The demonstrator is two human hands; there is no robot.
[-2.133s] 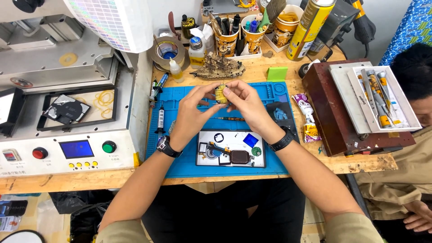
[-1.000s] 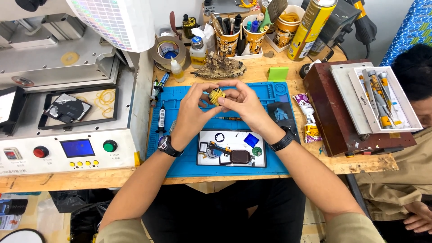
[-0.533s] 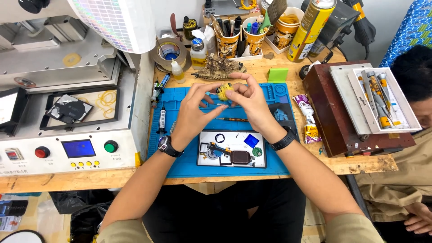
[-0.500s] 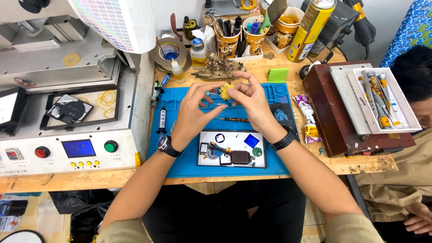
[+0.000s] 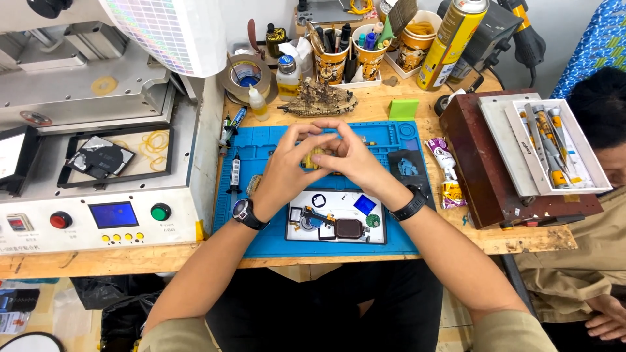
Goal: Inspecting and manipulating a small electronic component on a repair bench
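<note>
Over the blue mat's (image 5: 261, 242) far edge, left hand (image 5: 287, 171) and right hand (image 5: 354, 160) pinched a small yellowish part (image 5: 315, 158), seemingly light and fragile, best gripped by its edges.

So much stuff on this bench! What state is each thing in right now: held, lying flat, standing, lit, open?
left hand: raised over the mat, fingers pinching a small yellowish part
right hand: meets the left, gripping the same part
small yellowish part: held between both hands, mostly hidden
blue work mat: lying flat
white parts tray: flat on mat, holding small components
spray can: upright, capped
blue screen: lit
white tool box: open
</note>
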